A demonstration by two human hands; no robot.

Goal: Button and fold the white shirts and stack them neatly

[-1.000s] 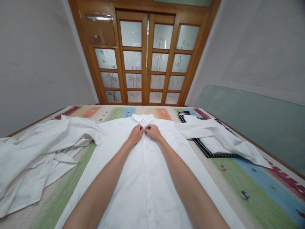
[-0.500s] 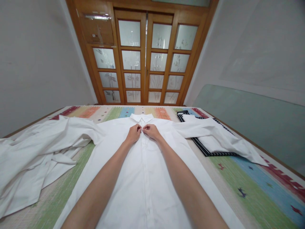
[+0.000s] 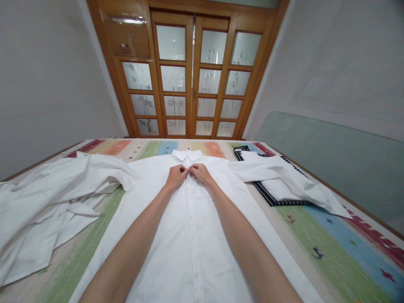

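A white long-sleeved shirt [image 3: 170,252] lies face up before me, its collar [image 3: 187,155] at the far end and its sleeves spread to both sides. Just below the collar, my left hand [image 3: 177,176] pinches the front placket from the left. Opposite it, my right hand [image 3: 200,173] pinches the same strip, with the fingertips of both hands touching or nearly so. Any button between them is too small and covered to make out. Down the middle runs the placket toward me, between my forearms.
Another crumpled white garment [image 3: 38,223] lies at the left. Beneath the right sleeve is folded black-and-white striped cloth [image 3: 268,198]. A colourful patterned cover [image 3: 315,240] spreads under everything. A pale green panel [image 3: 322,147] leans at the right wall; wooden glass doors [image 3: 192,75] stand beyond.
My fingers have shifted slightly at the placket, the right fingertips now closer over the left ones. The shirt and the other garments lie as before.
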